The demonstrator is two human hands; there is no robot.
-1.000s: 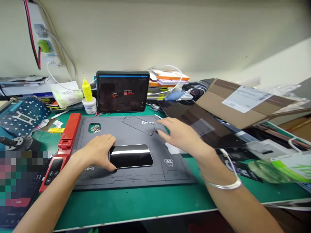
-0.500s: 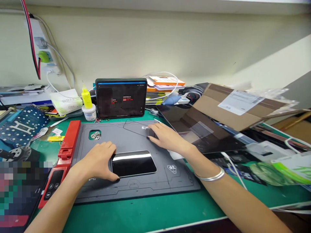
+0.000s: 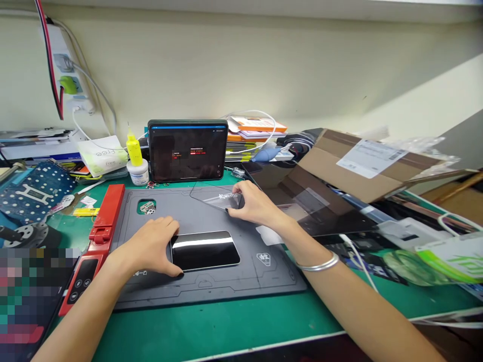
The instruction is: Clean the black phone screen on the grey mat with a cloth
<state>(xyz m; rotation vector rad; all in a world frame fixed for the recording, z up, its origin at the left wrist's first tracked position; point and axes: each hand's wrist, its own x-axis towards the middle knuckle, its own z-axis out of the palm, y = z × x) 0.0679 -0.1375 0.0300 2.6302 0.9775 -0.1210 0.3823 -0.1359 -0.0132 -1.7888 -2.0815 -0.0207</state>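
A smartphone (image 3: 206, 251) with a dark, glossy screen lies face up on a grey work mat (image 3: 234, 281). My left hand (image 3: 156, 246) spans its left end, thumb at the near edge and fingers at the far edge. Up and to the right, my right hand (image 3: 254, 203) pinches the right end of a clear, dark-rimmed screen protector (image 3: 211, 195). The pane is tilted above the mat, and the mat's white lettering shows through it. Beneath my right wrist is a whitish sheet (image 3: 268, 235), partly covered.
Behind the mat stands a tablet (image 3: 187, 151), with a yellow needle bottle (image 3: 134, 150) on a white jar (image 3: 138, 173) beside it. A red device (image 3: 100, 236) borders the mat's left side. On the right are a large dark panel (image 3: 320, 216) and an open cardboard box (image 3: 328, 156).
My right hand has turned slightly and tilted the screen protector, so more lettering shows through it. My left hand stays at the phone. The whole view has shifted a little.
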